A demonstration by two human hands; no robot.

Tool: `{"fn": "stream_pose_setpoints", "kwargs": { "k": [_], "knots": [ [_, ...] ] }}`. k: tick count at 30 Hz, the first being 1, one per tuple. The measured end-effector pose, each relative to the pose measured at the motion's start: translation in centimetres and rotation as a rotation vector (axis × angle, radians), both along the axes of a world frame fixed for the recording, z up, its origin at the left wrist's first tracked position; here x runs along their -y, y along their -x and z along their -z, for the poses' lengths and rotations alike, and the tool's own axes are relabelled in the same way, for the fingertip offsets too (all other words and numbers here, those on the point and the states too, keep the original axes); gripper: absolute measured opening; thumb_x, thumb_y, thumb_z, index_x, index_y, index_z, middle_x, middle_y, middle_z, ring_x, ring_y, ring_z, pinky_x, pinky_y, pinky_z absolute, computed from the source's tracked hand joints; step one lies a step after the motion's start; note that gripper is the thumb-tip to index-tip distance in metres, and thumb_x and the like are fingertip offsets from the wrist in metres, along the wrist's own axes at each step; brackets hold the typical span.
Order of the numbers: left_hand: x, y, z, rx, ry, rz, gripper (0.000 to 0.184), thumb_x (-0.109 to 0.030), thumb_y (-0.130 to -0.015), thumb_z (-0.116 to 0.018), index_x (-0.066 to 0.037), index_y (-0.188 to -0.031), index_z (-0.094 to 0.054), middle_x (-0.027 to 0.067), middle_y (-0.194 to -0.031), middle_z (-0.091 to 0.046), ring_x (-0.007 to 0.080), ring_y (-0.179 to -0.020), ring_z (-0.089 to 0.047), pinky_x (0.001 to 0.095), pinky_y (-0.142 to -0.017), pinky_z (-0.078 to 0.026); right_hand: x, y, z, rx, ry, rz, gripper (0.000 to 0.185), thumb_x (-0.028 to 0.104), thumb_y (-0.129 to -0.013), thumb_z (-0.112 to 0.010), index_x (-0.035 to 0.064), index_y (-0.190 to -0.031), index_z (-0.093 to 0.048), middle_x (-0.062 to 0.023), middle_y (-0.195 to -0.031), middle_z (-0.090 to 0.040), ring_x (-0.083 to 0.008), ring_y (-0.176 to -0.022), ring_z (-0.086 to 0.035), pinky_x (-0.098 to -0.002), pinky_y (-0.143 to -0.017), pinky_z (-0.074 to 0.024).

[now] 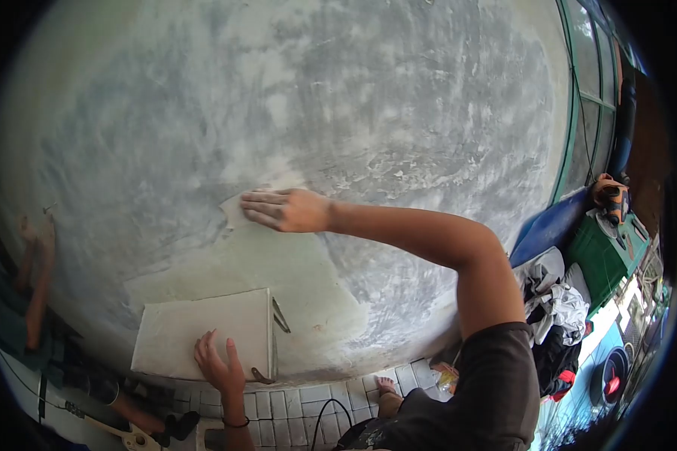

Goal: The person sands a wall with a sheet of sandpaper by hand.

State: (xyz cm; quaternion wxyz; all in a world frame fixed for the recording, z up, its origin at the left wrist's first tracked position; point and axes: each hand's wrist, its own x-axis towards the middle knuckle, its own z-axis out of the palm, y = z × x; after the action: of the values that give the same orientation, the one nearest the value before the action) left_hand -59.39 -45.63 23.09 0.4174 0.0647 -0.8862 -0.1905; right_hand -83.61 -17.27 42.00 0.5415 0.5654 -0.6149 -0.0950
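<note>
A patchy grey and white wall (293, 98) fills most of the view. My right hand (287, 210) presses flat over a pale sheet (235, 212) against the wall, its fingers together and pointing left. Lower down, my left hand (220, 362) rests with spread fingers at the front of a white box-like panel (203, 323) that stands out from the wall on metal brackets. A dark band circles my left wrist. Above and right of the panel lies a smooth pale green patch (278, 263).
At the far left, another person's hands (41, 233) are near the wall. An orange tool (611, 198) sits on a green box (602, 259) at right, by piled clothes (564, 304). A dark basin (609, 374) stands lower right; tiles (308, 410) cover the floor.
</note>
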Motion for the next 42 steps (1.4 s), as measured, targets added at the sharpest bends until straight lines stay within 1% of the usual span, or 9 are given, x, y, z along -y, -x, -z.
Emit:
{"fn": "stream_pose_setpoints", "kwargs": {
  "k": [8,17,22,31,34,36,38,41,42],
  "knots": [
    [0.1,-0.2,0.0,-0.014,-0.001,-0.001,0.042,-0.029,-0.096,-0.063,-0.002,-0.128,-0.059,0.0186,-0.132,-0.057,0.0421,-0.130,-0.045,0.0544,-0.110,-0.034,-5.1,0.4,-0.1,-0.006,-0.053,-0.018,0.044,0.012,-0.092,-0.054,0.0000,-0.134,-0.057,-0.0162,-0.146,-0.054,-0.0250,-0.137,-0.052,-0.0327,-0.104,-0.0527],
    [0.1,-0.1,-0.1,-0.017,0.003,-0.033,0.042,-0.027,-0.095,-0.063,-0.003,-0.129,-0.059,0.0186,-0.132,-0.056,0.0418,-0.130,-0.045,0.0547,-0.109,-0.035,0.3,0.4,-1.2,0.033,-0.094,0.000,0.046,0.011,-0.092,-0.054,-0.0004,-0.137,-0.055,-0.0165,-0.149,-0.051,-0.0251,-0.138,-0.051,-0.0311,-0.107,-0.0507],
    [0.1,0.1,0.0,-0.047,0.007,-0.003,0.042,-0.026,-0.095,-0.063,-0.004,-0.129,-0.058,0.0179,-0.132,-0.056,0.0414,-0.130,-0.045,0.0546,-0.109,-0.035,-5.4,1.1,-1.2,0.006,-0.145,-0.015,0.043,0.011,-0.091,-0.056,0.0012,-0.133,-0.058,-0.0140,-0.146,-0.055,-0.0249,-0.139,-0.050,-0.0310,-0.108,-0.0508],
    [0.1,0.3,0.3,-0.071,0.001,-0.060,0.043,-0.026,-0.092,-0.066,-0.004,-0.129,-0.059,0.0178,-0.130,-0.058,0.0404,-0.126,-0.049,0.0537,-0.107,-0.037,-2.3,-0.1,-1.4,0.016,-0.045,-0.018,0.043,0.009,-0.091,-0.057,0.0005,-0.133,-0.058,-0.0152,-0.146,-0.054,-0.0263,-0.135,-0.053,-0.0329,-0.097,-0.0569],
    [0.5,-0.2,0.3,-0.067,0.006,-0.087,0.045,-0.027,-0.091,-0.067,-0.004,-0.129,-0.058,0.0178,-0.131,-0.058,0.0411,-0.127,-0.048,0.0546,-0.106,-0.036,-5.4,0.8,-0.7,0.008,-0.052,-0.044,0.046,0.009,-0.089,-0.057,0.0011,-0.134,-0.057,-0.0138,-0.146,-0.055,-0.0260,-0.135,-0.053,-0.0331,-0.099,-0.0561],
    [-0.1,0.1,-0.4,-0.045,-0.008,-0.044,0.046,-0.028,-0.091,-0.067,-0.005,-0.131,-0.058,0.0179,-0.133,-0.057,0.0423,-0.129,-0.046,0.0555,-0.108,-0.035,-4.7,0.3,-2.6,0.002,-0.078,-0.084,0.046,0.009,-0.089,-0.057,0.0012,-0.134,-0.057,-0.0133,-0.145,-0.056,-0.0259,-0.135,-0.054,-0.0328,-0.100,-0.0553],
    [0.4,0.2,-0.2,-0.045,-0.015,-0.063,0.047,-0.028,-0.092,-0.067,-0.005,-0.131,-0.057,0.0178,-0.133,-0.056,0.0430,-0.129,-0.045,0.0556,-0.109,-0.035,-4.2,-1.2,-4.8,0.031,0.011,0.067,0.047,0.006,-0.090,-0.058,0.0005,-0.137,-0.057,-0.0118,-0.145,-0.057,-0.0236,-0.134,-0.055,-0.0353,-0.107,-0.0522],
    [0.2,-0.1,0.1,-0.028,-0.030,-0.092,0.048,-0.029,-0.091,-0.067,-0.005,-0.132,-0.057,0.0176,-0.134,-0.055,0.0438,-0.130,-0.044,0.0558,-0.110,-0.034,-2.8,-0.6,-3.3,-0.014,0.095,0.062,0.052,0.008,-0.089,-0.062,0.0033,-0.141,-0.055,-0.0104,-0.145,-0.057,-0.0231,-0.135,-0.054,-0.0339,-0.105,-0.0537],
    [0.3,-0.2,0.0,-0.015,-0.013,-0.082,0.050,-0.030,-0.091,-0.067,-0.005,-0.133,-0.057,0.0174,-0.135,-0.055,0.0440,-0.131,-0.044,0.0558,-0.110,-0.034,-3.0,-0.5,-2.1,-0.041,0.060,0.063,0.059,0.009,-0.086,-0.068,0.0075,-0.143,-0.053,-0.0085,-0.148,-0.055,-0.0219,-0.136,-0.053,-0.0321,-0.102,-0.0550]
  ]
}}
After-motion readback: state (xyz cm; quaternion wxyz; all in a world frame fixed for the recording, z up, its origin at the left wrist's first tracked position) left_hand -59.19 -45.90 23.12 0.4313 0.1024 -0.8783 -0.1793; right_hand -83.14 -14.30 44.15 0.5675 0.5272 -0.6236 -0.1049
